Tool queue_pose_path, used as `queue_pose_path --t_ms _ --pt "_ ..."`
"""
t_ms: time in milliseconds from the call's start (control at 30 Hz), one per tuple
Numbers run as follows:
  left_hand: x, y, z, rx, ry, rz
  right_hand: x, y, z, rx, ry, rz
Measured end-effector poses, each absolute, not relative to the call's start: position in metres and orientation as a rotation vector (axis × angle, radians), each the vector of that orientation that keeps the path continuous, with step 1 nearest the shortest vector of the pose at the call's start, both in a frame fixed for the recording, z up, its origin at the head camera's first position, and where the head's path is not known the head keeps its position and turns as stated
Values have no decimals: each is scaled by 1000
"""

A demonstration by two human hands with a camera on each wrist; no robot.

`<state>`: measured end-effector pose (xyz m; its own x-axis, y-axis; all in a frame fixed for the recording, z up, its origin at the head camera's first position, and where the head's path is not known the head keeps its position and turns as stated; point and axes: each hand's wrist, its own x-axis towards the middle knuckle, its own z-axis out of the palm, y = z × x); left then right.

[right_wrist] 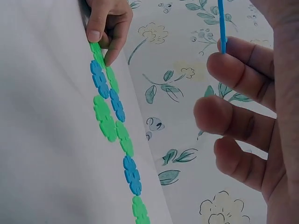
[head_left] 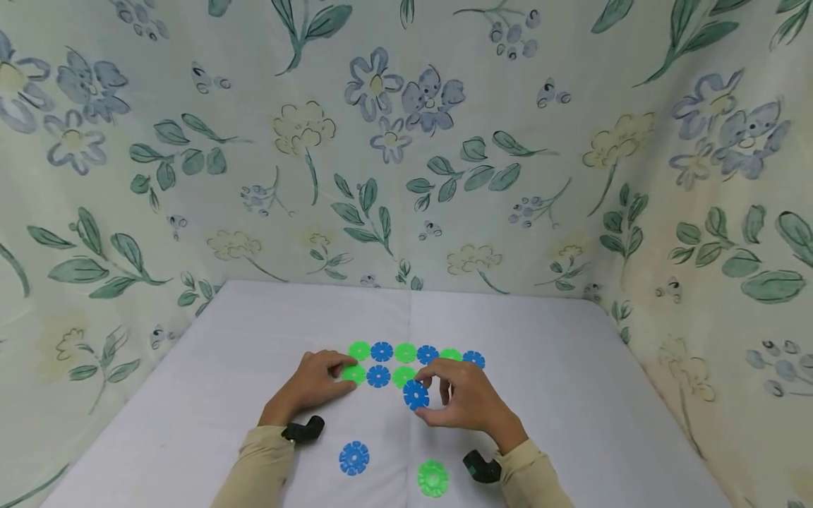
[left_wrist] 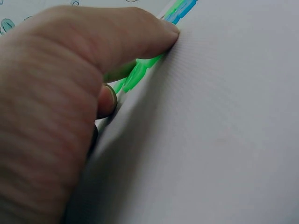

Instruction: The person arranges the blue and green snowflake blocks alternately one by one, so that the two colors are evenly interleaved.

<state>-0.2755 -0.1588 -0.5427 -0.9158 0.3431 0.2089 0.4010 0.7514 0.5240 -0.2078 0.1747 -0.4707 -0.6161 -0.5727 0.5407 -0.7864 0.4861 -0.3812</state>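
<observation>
My right hand (head_left: pixel 466 396) pinches a blue notched plastic disc (head_left: pixel 416 395) between thumb and fingertips, tilted up off the table. In the right wrist view this blue disc shows edge-on at the fingertips. My left hand (head_left: pixel 314 382) has thumb and index finger about the edges of a green notched disc (head_left: pixel 353 375), which lies flat at the left end of the front row. Beside it in that row lie a blue disc (head_left: pixel 378 376) and another green disc (head_left: pixel 403 377). Behind runs a longer row of alternating green and blue discs (head_left: pixel 405 352).
A loose blue disc (head_left: pixel 353 458) and a loose green disc (head_left: pixel 433 478) lie nearer the front of the white-covered table (head_left: pixel 546 367). A floral curtain (head_left: pixel 394 176) hangs behind and at the sides. Black wrist devices (head_left: pixel 483 467) sit at both sleeves.
</observation>
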Motion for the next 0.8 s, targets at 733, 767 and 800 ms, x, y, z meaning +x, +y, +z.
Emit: queue_pose_path --t_ms 733,767,800 --pt "-277 -160 -544 -625 -2854 -897 -225 191 -491 764 -2355 894" --pt "-276 -160 -544 -618 -2856 -903 -225 191 -493 749 -2353 898" --pt "-276 -160 -545 -613 -2860 -905 -226 190 -494 727 -2355 899"
